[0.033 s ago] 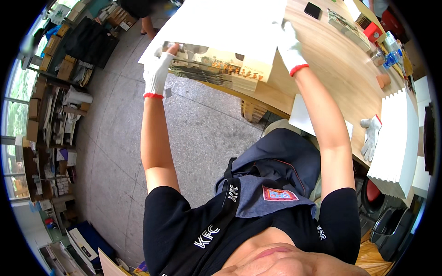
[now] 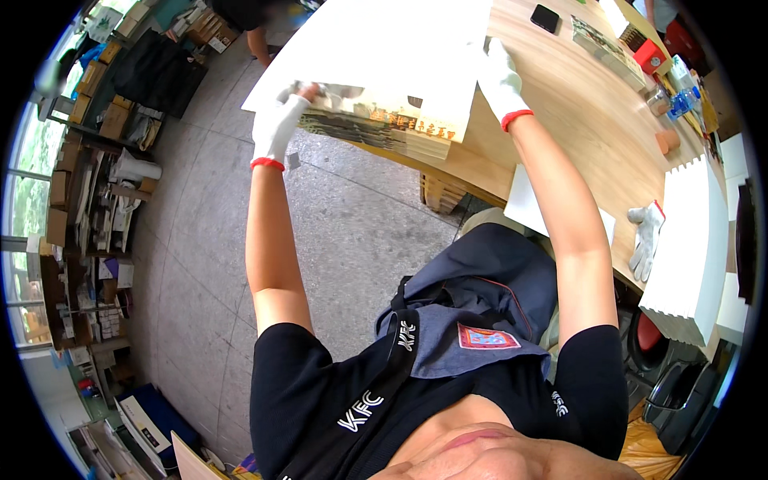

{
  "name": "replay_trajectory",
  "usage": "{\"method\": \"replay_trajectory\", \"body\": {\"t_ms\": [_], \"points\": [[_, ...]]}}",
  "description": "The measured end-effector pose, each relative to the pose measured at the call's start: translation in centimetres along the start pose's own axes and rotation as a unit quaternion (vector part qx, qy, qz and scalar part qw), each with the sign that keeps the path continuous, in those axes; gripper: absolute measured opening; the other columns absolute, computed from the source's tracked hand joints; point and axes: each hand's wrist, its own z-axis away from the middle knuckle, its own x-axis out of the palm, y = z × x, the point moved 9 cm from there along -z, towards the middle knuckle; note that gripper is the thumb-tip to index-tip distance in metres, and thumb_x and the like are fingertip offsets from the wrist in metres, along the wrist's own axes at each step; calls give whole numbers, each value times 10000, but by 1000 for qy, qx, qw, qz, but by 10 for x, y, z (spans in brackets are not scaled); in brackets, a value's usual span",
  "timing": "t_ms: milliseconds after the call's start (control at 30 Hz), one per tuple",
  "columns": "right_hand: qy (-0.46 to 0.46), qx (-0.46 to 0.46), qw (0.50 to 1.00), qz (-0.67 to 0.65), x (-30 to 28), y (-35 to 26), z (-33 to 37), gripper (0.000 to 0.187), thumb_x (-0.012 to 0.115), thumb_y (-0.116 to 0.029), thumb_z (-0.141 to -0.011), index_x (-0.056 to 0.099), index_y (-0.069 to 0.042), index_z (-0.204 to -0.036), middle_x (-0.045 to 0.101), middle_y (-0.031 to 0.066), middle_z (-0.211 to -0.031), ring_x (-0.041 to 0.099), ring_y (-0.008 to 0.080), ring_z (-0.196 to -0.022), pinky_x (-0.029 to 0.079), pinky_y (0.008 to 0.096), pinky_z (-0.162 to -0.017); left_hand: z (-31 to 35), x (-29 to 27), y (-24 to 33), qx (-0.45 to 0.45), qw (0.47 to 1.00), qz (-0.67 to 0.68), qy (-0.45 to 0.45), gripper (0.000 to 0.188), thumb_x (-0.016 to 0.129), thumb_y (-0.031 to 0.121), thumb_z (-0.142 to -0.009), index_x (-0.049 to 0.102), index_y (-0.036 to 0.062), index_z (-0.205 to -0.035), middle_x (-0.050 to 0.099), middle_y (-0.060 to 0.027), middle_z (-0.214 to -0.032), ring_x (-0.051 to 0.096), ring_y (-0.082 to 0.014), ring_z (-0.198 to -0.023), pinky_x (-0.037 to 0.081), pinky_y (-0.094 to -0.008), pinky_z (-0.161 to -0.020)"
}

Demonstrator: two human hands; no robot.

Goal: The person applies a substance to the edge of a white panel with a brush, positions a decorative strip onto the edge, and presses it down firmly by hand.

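A large white sheet point(image 2: 376, 48), bright from glare, lies across the far left part of the table over a stack of printed landscape sheets point(image 2: 376, 128). My left hand point(image 2: 276, 128) wears a white glove with a red cuff and bare fingertips. Its fingers bend in a pinch on the near left edge of the white sheet, slightly smeared by motion. My right hand point(image 2: 501, 84), gloved the same way, lies along the sheet's right edge with its fingers stretched out. What its fingertips touch is partly lost in the glare.
On the wooden table point(image 2: 560, 120) are a black phone point(image 2: 545, 18), a printed stack point(image 2: 608, 52), a red box point(image 2: 649, 57), a water bottle point(image 2: 682, 102), a loose glove point(image 2: 645, 240) and a tall white paper stack point(image 2: 684, 240). Loaded shelves point(image 2: 88, 192) line the left wall.
My left hand has shifted slightly right and its fingers have bent more at the sheet's edge. The white sheet's right edge and my right hand have moved slightly left.
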Motion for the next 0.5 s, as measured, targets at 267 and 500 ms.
{"method": "replay_trajectory", "body": {"t_ms": [267, 500], "points": [[-18, 7, 993, 114, 7, -7, 28, 535, 497, -594, -923, 575, -87, -1073, 688, 172, -1118, 634, 374, -1072, 480, 462, -875, -13, 14, -57, -21, 997, 61, 49, 591, 676, 444, -892, 637, -26, -1249, 677, -165, -1116, 628, -224, -1029, 463, -305, -907], [-45, 10, 992, 117, -2, -15, 38, 546, 480, -577, -933, 583, -97, -1170, 691, 148, -1149, 639, 353, -1089, 485, 452, -904, -21, 19, -74, -28, 994, 98, 46, 687, 712, 454, -856, 597, -24, -1336, 663, -207, -1217, 614, -283, -1147, 446, -351, -1006]]}}
